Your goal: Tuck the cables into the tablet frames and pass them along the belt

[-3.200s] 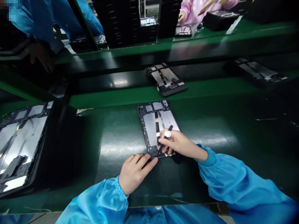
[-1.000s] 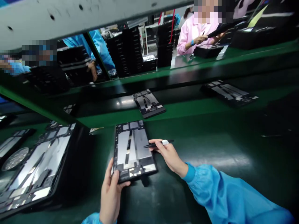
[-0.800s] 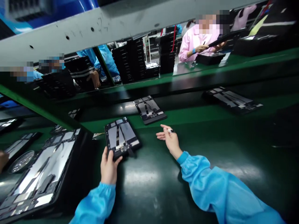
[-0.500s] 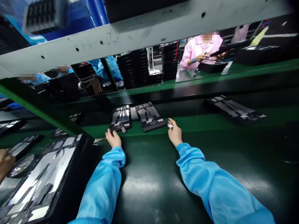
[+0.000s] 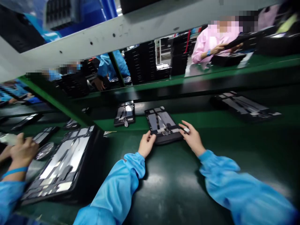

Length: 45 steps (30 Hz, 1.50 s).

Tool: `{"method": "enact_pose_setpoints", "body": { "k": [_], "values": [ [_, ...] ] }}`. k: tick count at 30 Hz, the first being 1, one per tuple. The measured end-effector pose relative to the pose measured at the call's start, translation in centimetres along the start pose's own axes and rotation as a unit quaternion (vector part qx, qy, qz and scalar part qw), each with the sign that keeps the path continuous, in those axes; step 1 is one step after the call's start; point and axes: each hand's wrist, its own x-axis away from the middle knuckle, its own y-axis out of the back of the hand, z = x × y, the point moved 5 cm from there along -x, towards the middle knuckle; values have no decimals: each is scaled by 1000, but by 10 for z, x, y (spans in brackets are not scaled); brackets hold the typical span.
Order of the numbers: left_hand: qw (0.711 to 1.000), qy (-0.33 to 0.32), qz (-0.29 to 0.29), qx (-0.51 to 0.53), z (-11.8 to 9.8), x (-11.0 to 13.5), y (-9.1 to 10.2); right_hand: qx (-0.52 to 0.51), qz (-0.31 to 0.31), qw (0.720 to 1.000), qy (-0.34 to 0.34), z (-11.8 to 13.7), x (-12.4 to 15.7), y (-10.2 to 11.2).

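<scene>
A tablet's open back housing (image 5: 161, 123), with silver plates and black frame, lies at the edge of the dark green mat (image 5: 173, 193). My left hand (image 5: 147, 144) curls onto its lower left edge. My right hand (image 5: 191, 137) rests its fingertips at the housing's right side, pinching a small white-banded tool, probably black tweezers (image 5: 186, 129), mostly hidden by the fingers. A second open housing (image 5: 125, 114) lies further left on the green strip (image 5: 211, 118), beyond both hands' reach of touch.
A large dark-framed panel (image 5: 61, 164) lies to my left beside a round mesh disc (image 5: 44, 151). A co-worker's hand (image 5: 23, 153) and blue sleeve enter at lower left. Another housing (image 5: 243, 107) lies at right. Across a grey beam (image 5: 117, 34), a person in pink (image 5: 217, 40) holds a tablet.
My left hand has let go of the housing it carried, which now lies on the strip, and has moved right onto a second housing. That housing now sits nearer me, between both hands.
</scene>
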Motion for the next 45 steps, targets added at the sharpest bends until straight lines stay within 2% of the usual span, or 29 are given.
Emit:
{"method": "enact_pose_setpoints", "body": {
  "k": [2, 3, 5, 6, 9, 11, 15, 21, 23, 26, 28, 30, 33, 36, 45],
  "values": [
    [999, 3, 52, 1, -1, 37, 3, -6, 25, 999, -20, 5, 38, 16],
    [997, 2, 78, 2, -3, 57, 5, 10, 57, 998, -34, 5, 58, 23],
    [991, -12, 132, 4, -7, 99, 8, 73, 121, 989, -49, 5, 101, 36],
    [986, -29, 164, 1, -10, 121, 8, 112, 134, 984, -47, 6, 122, 43],
    [980, -62, 191, -11, -14, 170, 13, 179, 108, 978, -24, 16, 172, 60],
    [982, -67, 174, -21, -13, 184, 17, 190, 66, 980, -15, 27, 188, 63],
    [979, -100, 165, -62, -19, 180, 19, 195, 40, 980, -7, 45, 186, 60],
    [946, -232, 123, -191, -48, 174, 26, 208, 25, 976, 55, 72, 179, 53],
    [936, -265, 113, -204, -55, 177, 22, 177, 53, 980, 75, 84, 177, 40],
    [932, -289, 115, -187, -61, 177, 13, 126, 145, 977, 93, 98, 171, 10],
    [941, -279, 126, -145, -62, 174, 10, 113, 199, 969, 90, 103, 165, -8],
    [954, -248, 134, -99, -61, 171, 8, 104, 220, 967, 72, 105, 160, -18],
    [972, -181, 140, -45, -56, 168, 7, 71, 208, 975, 28, 104, 154, -22],
    [978, -140, 154, -8, -53, 167, 5, 59, 193, 979, 15, 103, 153, -22],
    [976, -138, 162, -43, -51, 166, 14, 74, 192, 979, 17, 105, 153, -24]
  ]
}}
